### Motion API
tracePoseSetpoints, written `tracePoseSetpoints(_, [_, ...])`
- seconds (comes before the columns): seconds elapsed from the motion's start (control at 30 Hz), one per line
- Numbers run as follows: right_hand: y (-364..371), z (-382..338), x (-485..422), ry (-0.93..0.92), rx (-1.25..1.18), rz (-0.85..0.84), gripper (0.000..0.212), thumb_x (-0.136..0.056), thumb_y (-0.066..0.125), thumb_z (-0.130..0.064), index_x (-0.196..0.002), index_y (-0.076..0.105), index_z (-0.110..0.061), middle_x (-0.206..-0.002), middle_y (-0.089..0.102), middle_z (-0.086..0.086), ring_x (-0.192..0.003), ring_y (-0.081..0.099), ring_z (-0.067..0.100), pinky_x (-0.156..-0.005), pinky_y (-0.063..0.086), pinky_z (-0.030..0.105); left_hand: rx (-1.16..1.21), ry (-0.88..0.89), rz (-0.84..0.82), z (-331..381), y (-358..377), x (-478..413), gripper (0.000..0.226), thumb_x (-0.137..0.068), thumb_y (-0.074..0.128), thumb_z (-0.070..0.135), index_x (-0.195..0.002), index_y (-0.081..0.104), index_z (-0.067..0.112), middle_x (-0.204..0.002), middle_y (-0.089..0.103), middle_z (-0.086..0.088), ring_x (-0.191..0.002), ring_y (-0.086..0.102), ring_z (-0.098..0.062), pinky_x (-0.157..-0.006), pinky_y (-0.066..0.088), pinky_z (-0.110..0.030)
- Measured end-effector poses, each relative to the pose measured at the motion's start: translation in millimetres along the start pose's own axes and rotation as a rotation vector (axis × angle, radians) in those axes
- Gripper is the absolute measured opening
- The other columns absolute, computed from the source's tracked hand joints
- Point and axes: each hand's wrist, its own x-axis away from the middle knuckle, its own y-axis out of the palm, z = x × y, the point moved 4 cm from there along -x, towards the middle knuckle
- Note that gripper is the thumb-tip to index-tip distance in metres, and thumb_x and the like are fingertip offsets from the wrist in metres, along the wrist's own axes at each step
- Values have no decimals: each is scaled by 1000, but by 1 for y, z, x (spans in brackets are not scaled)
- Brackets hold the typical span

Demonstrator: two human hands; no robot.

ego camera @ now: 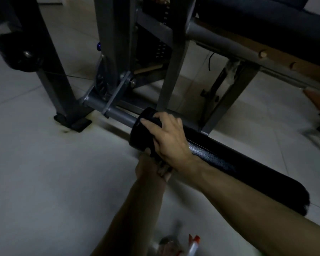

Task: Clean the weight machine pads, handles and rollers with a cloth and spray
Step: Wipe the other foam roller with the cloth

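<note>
Nearest the camera, at the bottom edge, a white plastic spray bottle with a red nozzle is seen on the pale tiled floor, blurred and held by neither hand. Beyond it, the right hand is laid over the top of the long black textured cylindrical roller, its fingers curled round a dark cloth wrapped over the roller's far-left end. The left hand is tucked beneath that same end, partly covered by the right wrist. Its fingers are seen curled, but whether the cloth's hanging edge or the roller itself is gripped cannot be told.

The roller's long axis runs from far left, where a grey steel axle tube joins it to the grey machine frame, to near right, where its free end lies beside the right forearm. Both hands are thus set at the far-left end, and nearly the whole length of the roller lies to their near right. It is judged that a wipe would have to be drawn along that axis towards the near right, with the right hand better placed to lead.
</note>
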Motion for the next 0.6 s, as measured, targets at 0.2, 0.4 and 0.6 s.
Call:
tracePoseSetpoints(0.2, [14, -24, -32, -19, -9, -54, 55, -86, 74, -7, -139, 64, -15, -119, 59, 21, -99, 56, 39, -79, 26, 39, -51, 85, 58, 39, -2, 7, 45, -109, 36, 31, -145, 54, 11, -151, 48, -21, -141, 48, -36, -81, 52, -41])
tracePoseSetpoints(0.4, [-25, -63, -40, 139, -549, -207, 75, -88, 72, -7, -149, 36, -32, -132, 60, 5, -118, 55, 22, -99, 44, 37, -1, 399, 30, 64, -12, 43, 60, -98, 45, 66, -122, 70, 17, -108, 78, -8, -99, 74, -25, -80, 59, -38])
tracePoseSetpoints(0.6, [-27, -17, 78, 285, -605, -414, 62, -75, 69, -39, -135, 62, -26, -133, 58, -5, -123, 57, 13, -106, 48, 38, -90, 274, 49, -3, -37, 22, 38, -108, 42, 35, -116, 64, 5, -101, 70, -18, -93, 67, -30, -80, 57, -35])
